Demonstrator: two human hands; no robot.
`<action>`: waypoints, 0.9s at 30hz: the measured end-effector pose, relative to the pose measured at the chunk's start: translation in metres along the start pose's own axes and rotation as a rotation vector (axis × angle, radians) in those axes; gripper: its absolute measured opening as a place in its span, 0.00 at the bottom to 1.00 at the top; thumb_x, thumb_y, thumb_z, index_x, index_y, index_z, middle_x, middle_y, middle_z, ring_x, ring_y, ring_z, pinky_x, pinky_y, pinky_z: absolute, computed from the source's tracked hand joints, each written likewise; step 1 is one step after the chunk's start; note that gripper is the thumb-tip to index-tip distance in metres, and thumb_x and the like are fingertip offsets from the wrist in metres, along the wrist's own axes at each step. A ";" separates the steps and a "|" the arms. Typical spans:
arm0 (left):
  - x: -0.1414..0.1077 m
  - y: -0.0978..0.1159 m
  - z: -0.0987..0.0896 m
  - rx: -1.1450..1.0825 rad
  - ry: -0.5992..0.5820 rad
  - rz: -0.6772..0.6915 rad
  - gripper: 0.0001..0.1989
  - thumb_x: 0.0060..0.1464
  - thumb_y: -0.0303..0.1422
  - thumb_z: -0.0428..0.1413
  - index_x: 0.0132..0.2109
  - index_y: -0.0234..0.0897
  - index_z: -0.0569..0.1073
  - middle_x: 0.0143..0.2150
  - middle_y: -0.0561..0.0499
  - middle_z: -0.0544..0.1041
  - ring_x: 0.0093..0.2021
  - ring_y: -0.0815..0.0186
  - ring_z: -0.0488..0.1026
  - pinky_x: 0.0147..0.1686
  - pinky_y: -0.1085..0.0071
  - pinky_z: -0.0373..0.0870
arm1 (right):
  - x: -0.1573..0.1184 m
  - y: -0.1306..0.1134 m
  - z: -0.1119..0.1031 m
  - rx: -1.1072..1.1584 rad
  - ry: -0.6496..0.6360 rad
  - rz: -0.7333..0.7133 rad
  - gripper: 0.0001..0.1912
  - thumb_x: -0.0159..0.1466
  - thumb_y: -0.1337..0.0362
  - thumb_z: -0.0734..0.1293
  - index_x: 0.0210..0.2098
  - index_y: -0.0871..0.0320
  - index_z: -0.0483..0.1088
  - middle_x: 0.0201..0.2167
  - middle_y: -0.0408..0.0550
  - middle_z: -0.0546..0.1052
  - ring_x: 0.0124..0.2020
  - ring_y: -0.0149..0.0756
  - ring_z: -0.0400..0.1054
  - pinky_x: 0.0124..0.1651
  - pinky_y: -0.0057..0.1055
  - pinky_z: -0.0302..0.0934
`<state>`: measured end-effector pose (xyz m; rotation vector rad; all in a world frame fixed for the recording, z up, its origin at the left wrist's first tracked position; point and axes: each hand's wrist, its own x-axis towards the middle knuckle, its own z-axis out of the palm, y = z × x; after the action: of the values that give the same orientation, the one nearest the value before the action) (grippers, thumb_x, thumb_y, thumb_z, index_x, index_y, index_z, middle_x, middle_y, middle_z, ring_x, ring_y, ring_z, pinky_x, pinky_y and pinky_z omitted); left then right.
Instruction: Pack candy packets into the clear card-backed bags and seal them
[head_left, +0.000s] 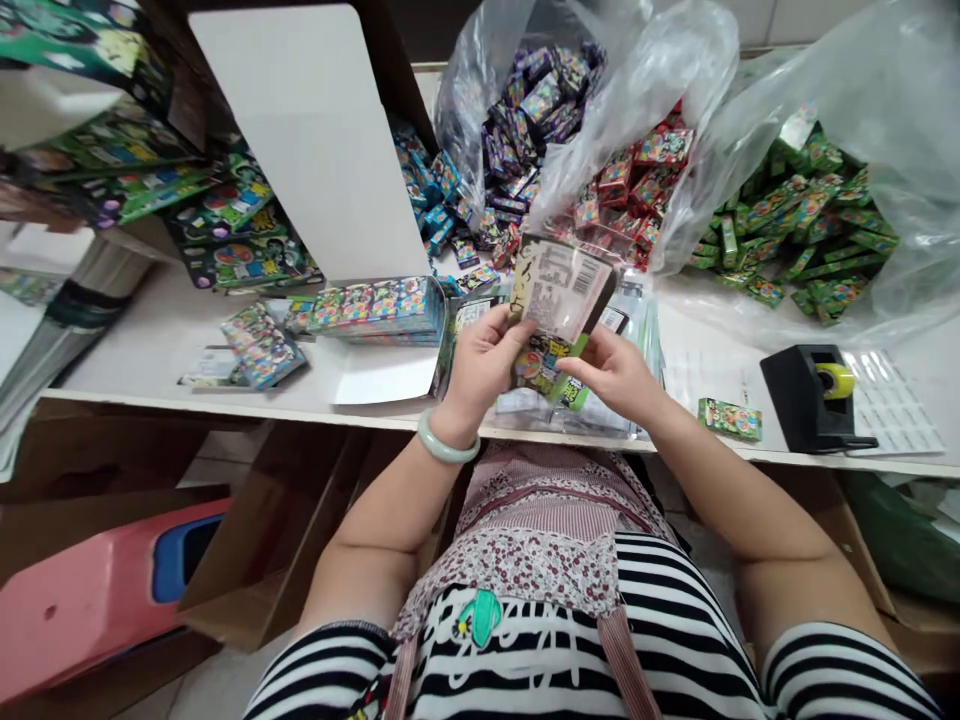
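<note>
Over the table's front edge, my left hand [486, 362] is closed on the left side of a printed plastic packet [564, 288] with a barcode on its upper part. Colourful print and bright green show lower down on it. My right hand [613, 372] pinches its lower right side, thumb in front and fingers partly hidden behind. Beneath the packet and my hands lie several clear plastic sleeves [646, 345]. Left of my left hand, an open white carton [386, 372] holds rows of small colourful boxes [379, 308].
Plastic bags at the back hold purple boxes [540, 105], red boxes [649, 165] and green boxes [814, 225]. A tape dispenser [806, 400] and one green box [729, 419] stand at right. Printed cartons [240, 220] pile up at left; a pink stool [82, 600] is below.
</note>
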<state>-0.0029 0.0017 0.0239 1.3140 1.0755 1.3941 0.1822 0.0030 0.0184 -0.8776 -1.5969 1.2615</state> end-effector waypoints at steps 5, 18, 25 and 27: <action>-0.009 -0.027 0.016 -0.450 -0.023 -0.364 0.21 0.44 0.46 0.69 0.39 0.37 0.77 0.36 0.49 0.81 0.43 0.59 0.80 0.44 0.64 0.77 | -0.014 0.026 -0.002 0.189 -0.036 0.322 0.20 0.55 0.47 0.72 0.35 0.55 0.67 0.27 0.40 0.71 0.28 0.31 0.65 0.31 0.30 0.63; -0.051 -0.047 0.015 -0.282 -0.173 -0.261 0.27 0.55 0.37 0.65 0.61 0.48 0.68 0.40 0.52 0.79 0.39 0.69 0.78 0.38 0.74 0.78 | -0.083 0.022 -0.026 0.085 0.148 0.280 0.40 0.52 0.57 0.77 0.58 0.50 0.56 0.39 0.42 0.75 0.41 0.35 0.72 0.46 0.36 0.68; -0.059 -0.032 0.008 -0.127 -0.330 -0.175 0.24 0.56 0.37 0.63 0.58 0.47 0.68 0.44 0.49 0.80 0.40 0.66 0.79 0.38 0.69 0.79 | -0.076 0.013 -0.028 0.027 0.221 0.208 0.24 0.59 0.57 0.73 0.52 0.52 0.65 0.34 0.41 0.77 0.31 0.30 0.73 0.34 0.30 0.69; -0.063 -0.024 0.003 -0.070 -0.326 -0.156 0.19 0.56 0.37 0.63 0.54 0.45 0.70 0.40 0.50 0.80 0.38 0.67 0.78 0.36 0.70 0.78 | -0.080 0.009 -0.025 -0.015 0.157 0.179 0.19 0.60 0.57 0.72 0.49 0.53 0.70 0.35 0.43 0.78 0.34 0.32 0.74 0.37 0.31 0.70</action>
<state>0.0020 -0.0548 -0.0118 1.3219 0.8793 1.0495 0.2337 -0.0591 -0.0055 -1.1216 -1.4307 1.2703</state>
